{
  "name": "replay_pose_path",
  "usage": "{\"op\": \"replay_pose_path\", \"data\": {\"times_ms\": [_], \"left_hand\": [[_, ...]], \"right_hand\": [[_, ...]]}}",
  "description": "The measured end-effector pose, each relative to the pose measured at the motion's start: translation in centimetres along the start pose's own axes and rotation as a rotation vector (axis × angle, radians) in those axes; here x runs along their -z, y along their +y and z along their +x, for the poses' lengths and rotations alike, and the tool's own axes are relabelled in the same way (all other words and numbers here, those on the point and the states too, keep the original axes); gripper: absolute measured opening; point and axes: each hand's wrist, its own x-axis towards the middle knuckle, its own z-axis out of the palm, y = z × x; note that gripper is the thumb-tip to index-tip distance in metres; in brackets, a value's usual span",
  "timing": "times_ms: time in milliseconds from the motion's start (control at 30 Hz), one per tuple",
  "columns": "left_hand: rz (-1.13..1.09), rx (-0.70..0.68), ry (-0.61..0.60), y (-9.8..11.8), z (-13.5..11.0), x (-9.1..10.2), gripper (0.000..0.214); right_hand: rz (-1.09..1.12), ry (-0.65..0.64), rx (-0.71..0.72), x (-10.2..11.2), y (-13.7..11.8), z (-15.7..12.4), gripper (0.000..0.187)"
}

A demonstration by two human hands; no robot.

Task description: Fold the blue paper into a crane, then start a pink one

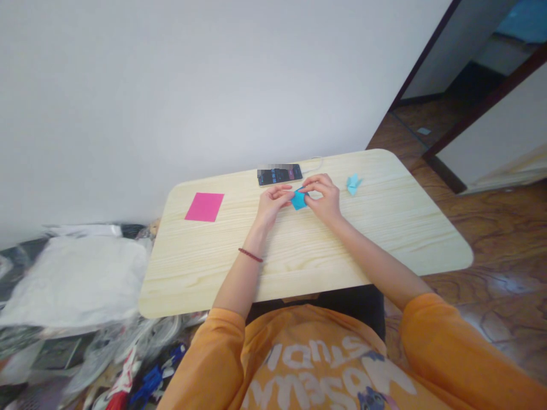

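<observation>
Over the middle of the table, a small folded piece of blue paper is held between both hands. My left hand pinches its left side with thumb and fingers. At its right and upper edge, my right hand grips it, and those fingertips cover part of the paper. To the right of my right hand lies a light blue folded paper figure with pointed parts. A flat pink square of paper rests on the table to the left.
The pale wooden table has rounded corners and stands against a white wall. A phone with a cable lies near its back edge. White bags and clutter fill the floor at left; a doorway is at right.
</observation>
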Motion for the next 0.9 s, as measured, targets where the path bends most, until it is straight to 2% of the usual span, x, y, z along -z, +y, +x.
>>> {"op": "replay_pose_path", "data": {"times_ms": [200, 367, 567, 767, 900], "left_hand": [[0.01, -0.023, 0.051, -0.1, 0.12, 0.11, 0.036], [-0.024, -0.023, 0.117, -0.33, 0.4, 0.08, 0.029], [-0.037, 0.035, 0.081, -0.2, 0.18, -0.26, 0.025], [-0.017, 0.017, 0.057, -0.38, 0.24, -0.04, 0.029], [0.001, 0.005, 0.09, -0.26, 0.21, -0.11, 0.034]], "right_hand": [[-0.04, -0.054, 0.006, -0.02, -0.37, 0.01, 0.015], [-0.065, -0.031, 0.015, 0.03, -0.29, 0.09, 0.014], [-0.086, -0.012, -0.027, -0.08, -0.39, 0.06, 0.011], [-0.059, -0.013, -0.024, -0.28, -0.65, -0.16, 0.014], [-0.04, -0.033, -0.044, -0.29, -0.56, -0.14, 0.011]]}}
